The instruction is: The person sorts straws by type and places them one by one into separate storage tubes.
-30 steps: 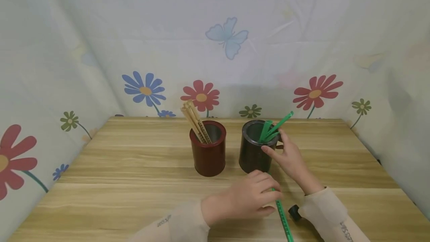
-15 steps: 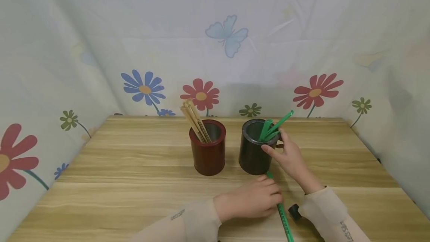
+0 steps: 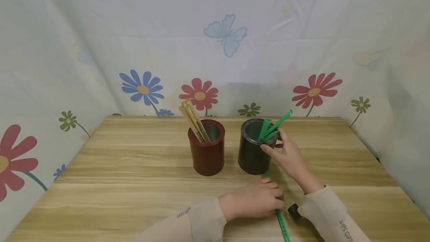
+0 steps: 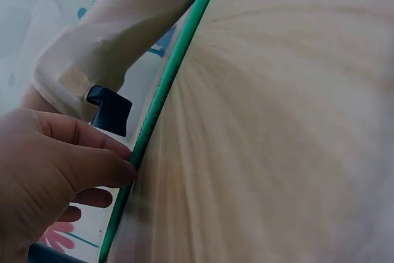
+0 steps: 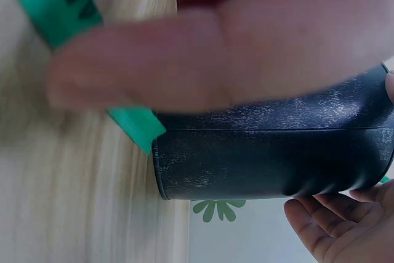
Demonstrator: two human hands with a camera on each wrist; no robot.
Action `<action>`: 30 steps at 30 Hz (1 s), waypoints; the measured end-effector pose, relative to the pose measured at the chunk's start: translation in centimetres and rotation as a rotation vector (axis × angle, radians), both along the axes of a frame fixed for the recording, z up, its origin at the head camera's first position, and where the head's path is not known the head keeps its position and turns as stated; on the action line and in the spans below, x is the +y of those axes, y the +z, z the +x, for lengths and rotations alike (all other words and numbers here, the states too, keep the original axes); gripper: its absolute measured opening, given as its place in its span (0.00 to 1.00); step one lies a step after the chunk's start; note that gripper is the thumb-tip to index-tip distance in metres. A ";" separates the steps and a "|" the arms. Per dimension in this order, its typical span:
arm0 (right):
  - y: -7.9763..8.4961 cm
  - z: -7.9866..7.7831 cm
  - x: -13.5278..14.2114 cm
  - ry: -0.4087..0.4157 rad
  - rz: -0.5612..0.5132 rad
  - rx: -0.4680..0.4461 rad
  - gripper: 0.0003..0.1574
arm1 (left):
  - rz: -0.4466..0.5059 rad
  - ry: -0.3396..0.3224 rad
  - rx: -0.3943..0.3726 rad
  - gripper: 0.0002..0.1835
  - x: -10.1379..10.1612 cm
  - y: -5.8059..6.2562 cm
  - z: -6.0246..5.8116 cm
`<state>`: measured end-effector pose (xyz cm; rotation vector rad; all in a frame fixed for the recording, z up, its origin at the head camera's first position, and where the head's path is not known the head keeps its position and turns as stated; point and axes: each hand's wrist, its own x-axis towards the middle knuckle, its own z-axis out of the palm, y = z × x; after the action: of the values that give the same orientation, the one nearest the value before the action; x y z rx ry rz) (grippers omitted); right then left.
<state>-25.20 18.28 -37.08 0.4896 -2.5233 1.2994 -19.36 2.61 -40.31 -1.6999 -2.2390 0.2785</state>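
Note:
In the head view, my left hand (image 3: 253, 198) is low over the table in front of the dark pen holder (image 3: 253, 156). Its thumb and index finger pinch the edge of a narrow green stick (image 3: 283, 225) with black markings, as the left wrist view shows. The far end of this green stick (image 5: 138, 129) lies near the base of the pen holder. My right hand (image 3: 291, 158) grips the pen holder from the right, thumb at the rim and fingers around the far side. Several green sticks (image 3: 273, 127) lean inside the holder.
Left of the dark holder stands a dark red pen holder (image 3: 208, 160) with several tan sticks (image 3: 194, 120) leaning in it. A small black piece (image 3: 293, 211) sits beside the right sleeve. Flower-printed cloth (image 3: 228, 81) encloses the wooden table (image 3: 134, 182) at back and sides.
My left hand has moved slightly right and down along the green stick, and its fingers have closed on it. My right hand and both holders have stayed in place.

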 end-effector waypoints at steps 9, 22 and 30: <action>0.1 0.1 -0.1 0.002 0.007 0.007 0.47 | -0.021 -0.043 0.004 0.09 0.1 -0.3 -0.2; 0.2 0.1 -0.1 0.011 0.001 0.010 0.46 | -0.012 -0.104 -0.034 0.07 0.0 -0.3 -0.3; 0.1 0.0 -0.1 0.005 0.007 0.003 0.46 | -0.019 -0.134 0.007 0.08 0.1 -0.4 -0.2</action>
<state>-25.16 18.18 -37.02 0.5000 -2.5266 1.2909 -19.60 2.69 -40.75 -1.8457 -2.1118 0.2738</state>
